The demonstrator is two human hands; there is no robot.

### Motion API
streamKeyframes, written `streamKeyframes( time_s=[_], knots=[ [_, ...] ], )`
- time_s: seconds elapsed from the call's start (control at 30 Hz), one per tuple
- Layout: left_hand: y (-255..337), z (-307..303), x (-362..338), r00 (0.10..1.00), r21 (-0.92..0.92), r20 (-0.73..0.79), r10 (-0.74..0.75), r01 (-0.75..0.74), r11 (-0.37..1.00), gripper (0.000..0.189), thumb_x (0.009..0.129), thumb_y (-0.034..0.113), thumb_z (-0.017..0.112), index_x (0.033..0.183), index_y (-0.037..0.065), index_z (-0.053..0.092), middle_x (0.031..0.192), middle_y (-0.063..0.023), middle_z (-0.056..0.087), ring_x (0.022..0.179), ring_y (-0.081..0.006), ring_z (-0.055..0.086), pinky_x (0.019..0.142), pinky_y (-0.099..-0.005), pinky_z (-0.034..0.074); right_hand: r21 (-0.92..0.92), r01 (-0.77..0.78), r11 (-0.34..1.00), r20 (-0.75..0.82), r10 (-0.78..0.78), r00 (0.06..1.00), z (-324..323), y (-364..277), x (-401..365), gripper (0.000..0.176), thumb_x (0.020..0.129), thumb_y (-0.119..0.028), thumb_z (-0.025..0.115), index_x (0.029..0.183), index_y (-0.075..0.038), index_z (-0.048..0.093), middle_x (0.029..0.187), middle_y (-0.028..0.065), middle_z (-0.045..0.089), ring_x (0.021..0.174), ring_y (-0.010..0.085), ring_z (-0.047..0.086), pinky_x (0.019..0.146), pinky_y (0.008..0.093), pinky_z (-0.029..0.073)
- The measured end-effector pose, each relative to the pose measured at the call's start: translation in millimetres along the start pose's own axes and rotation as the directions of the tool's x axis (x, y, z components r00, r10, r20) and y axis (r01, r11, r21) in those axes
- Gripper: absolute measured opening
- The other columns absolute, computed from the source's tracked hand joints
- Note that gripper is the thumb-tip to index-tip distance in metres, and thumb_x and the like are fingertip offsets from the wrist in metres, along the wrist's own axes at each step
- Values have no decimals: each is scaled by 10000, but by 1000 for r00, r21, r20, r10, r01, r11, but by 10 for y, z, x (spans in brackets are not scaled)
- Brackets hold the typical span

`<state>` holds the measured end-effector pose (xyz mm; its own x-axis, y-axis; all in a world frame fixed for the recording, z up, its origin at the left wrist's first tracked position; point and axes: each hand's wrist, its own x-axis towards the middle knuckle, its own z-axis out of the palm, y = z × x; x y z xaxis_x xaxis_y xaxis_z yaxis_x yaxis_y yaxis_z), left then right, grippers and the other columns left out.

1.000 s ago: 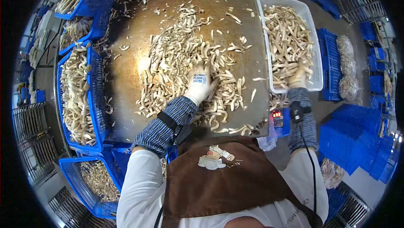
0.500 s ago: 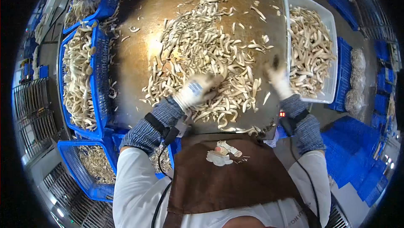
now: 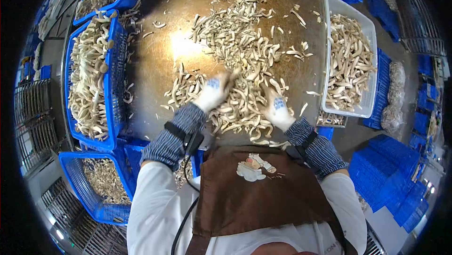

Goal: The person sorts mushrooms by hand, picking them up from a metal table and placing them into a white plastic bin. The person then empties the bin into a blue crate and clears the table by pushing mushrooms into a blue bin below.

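Observation:
A heap of small, pale, long-stemmed mushrooms lies loose across a worn metal table. My left hand, in a white glove, reaches into the heap's left side. Its fingers are curled together, with a mushroom at the tips; the fingers are slightly blurred. On the heap's right side is my right hand, gloved the same way, thumb and fingers apart and touching mushrooms. No mushroom is plainly gripped in it.
A white crate of mushrooms stands along the table's right edge. At the left, a blue crate holds larger mushrooms, and a lower blue crate holds small pieces. Blue crates are stacked at the lower right.
My right hand has moved left from beside the white crate to the heap. My left hand has shifted slightly up and left. The view has shifted a little.

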<state>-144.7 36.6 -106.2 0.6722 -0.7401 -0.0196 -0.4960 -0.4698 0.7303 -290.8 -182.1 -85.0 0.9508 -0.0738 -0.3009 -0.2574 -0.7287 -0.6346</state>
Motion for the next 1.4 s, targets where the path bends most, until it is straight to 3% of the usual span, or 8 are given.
streamKeyframes(
  time_s=[0.2,0.37,0.63,0.97,1.1,1.2,1.33,1.4],
  knots=[
    [499,-192,-632,981,231,178,81,-122,965,767,749,417,807,1365,61,521,1243,-219,550,1165,-387,549,1010,-493,443,-480,148,865,-117,-230,966,-148,-59,281,814,799,-347,757,1484,-85,404,1515,233,356,1397,431,336,1149,608,261],
    [378,-25,-918,945,410,293,144,-260,874,432,826,335,734,1183,125,612,1101,-135,609,1045,-310,602,918,-454,489,-669,229,708,17,-293,956,-79,17,431,485,821,-332,739,1208,-71,608,1328,180,549,1315,352,457,1116,558,324],
    [43,-414,-1493,888,-288,-220,-405,337,896,438,808,59,688,1222,14,552,999,-132,676,902,-270,675,771,-362,546,-295,151,944,-404,-266,875,-262,273,-470,327,731,-21,695,1049,-13,621,893,176,651,864,349,634,802,458,502],
    [-100,-719,-1030,841,-539,-303,-449,237,808,593,867,60,641,1403,-68,422,1027,-72,650,863,-127,614,772,-266,526,-355,40,934,235,48,971,313,-444,81,621,869,-255,676,1394,-3,461,1205,261,629,1108,394,624,951,463,495],
    [125,-1049,-1007,805,-724,-130,-579,322,610,561,925,107,661,1410,-51,425,1032,-90,660,897,-139,631,798,-269,535,-269,129,954,29,-125,992,106,-449,65,466,789,-116,675,1234,-2,594,1085,233,668,1017,394,645,899,450,514],
    [65,-1154,-1075,771,-824,-22,-637,347,448,645,963,89,591,1493,-10,237,952,-206,662,378,-185,539,363,-283,451,-267,287,920,144,-257,956,60,-743,48,353,749,-75,679,1098,-25,678,1027,194,695,926,359,679,847,443,546],
    [-51,-1192,-1093,782,-696,-100,-615,387,605,610,917,11,570,1473,-29,320,1151,-215,640,648,-185,675,479,-289,540,-300,806,510,427,-684,592,633,-1193,178,168,835,52,582,898,-60,691,850,104,663,784,195,673,743,302,607],
    [-154,-1159,-1078,798,-739,-113,-592,331,587,580,910,-15,559,1448,-50,346,1162,-212,639,622,-188,681,472,-277,536,-248,846,473,479,-699,531,936,-1327,215,223,795,-110,612,996,-33,670,1128,139,646,1103,288,615,957,377,519]
  ],
)
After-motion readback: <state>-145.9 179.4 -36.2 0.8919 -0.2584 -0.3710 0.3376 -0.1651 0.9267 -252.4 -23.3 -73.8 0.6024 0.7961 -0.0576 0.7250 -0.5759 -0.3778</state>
